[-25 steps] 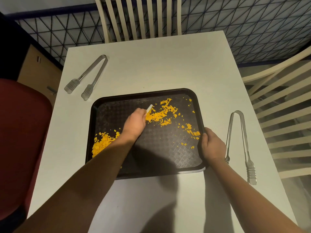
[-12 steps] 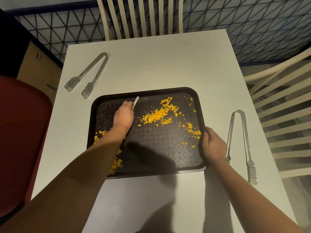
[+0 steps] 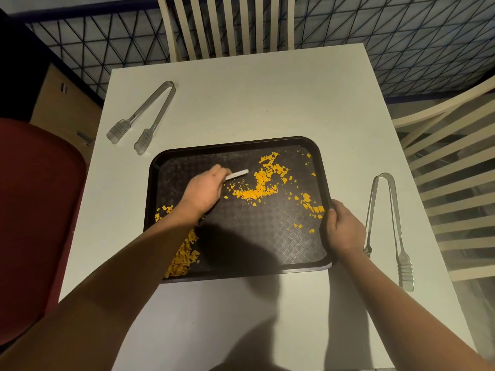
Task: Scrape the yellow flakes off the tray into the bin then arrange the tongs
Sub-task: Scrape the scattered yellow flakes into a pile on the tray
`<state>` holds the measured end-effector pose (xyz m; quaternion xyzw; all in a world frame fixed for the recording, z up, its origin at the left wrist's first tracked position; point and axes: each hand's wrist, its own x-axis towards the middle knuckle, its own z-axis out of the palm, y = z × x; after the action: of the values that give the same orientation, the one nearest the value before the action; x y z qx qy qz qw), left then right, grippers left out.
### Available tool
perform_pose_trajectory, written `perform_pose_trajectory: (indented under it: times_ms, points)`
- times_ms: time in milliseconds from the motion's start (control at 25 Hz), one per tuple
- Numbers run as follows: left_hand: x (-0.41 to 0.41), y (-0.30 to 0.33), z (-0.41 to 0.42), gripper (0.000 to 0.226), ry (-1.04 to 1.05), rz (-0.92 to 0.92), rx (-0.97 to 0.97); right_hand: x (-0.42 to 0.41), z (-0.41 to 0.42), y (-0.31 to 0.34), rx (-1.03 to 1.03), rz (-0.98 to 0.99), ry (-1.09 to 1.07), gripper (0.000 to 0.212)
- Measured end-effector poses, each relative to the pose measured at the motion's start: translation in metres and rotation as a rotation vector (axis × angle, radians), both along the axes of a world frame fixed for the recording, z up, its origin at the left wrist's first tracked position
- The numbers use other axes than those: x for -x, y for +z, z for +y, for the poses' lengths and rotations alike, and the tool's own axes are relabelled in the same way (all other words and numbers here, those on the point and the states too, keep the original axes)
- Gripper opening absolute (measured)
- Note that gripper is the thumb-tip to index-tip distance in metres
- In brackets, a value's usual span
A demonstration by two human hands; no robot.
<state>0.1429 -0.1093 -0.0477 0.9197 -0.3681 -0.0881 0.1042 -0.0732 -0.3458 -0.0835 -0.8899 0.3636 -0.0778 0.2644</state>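
A dark tray [image 3: 241, 242] lies on the white table [image 3: 267, 97]. Yellow flakes [image 3: 263, 183] spread across its middle and right, and a second heap of flakes [image 3: 184, 257] sits at the near left corner, partly under my forearm. My left hand [image 3: 203, 191] grips a small white scraper [image 3: 237, 174] just left of the middle flakes. My right hand [image 3: 344, 228] grips the tray's right rim. One pair of metal tongs [image 3: 144, 115] lies at the far left, another pair of tongs [image 3: 388, 226] lies to the tray's right.
A dark red bin or seat [image 3: 34, 223] stands beside the table's left edge. Pale slatted chairs stand behind the table [image 3: 225, 25] and at the right [image 3: 452, 167]. A cardboard box [image 3: 64, 100] sits on the floor at the far left.
My left hand swept the scraper left from the flakes to the tray's far left, then came back right toward the middle pile. My right hand kept its grip on the rim.
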Motion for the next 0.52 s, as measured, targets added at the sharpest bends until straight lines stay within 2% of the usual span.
perform_pose_trajectory:
  times_ms: [80,320,520]
  points:
    - [-0.011,0.002,-0.004,0.024,0.085,0.004,0.018,0.0,0.0,0.0,0.003,-0.002,0.001,0.042]
    - [-0.02,0.006,-0.047,0.024,0.035,0.081,0.023,0.0,-0.001,0.001,0.006,0.007,-0.007,0.04]
    - [-0.011,0.007,-0.046,0.019,-0.163,0.147,-0.058,0.001,-0.001,0.002,-0.002,0.016,-0.01,0.039]
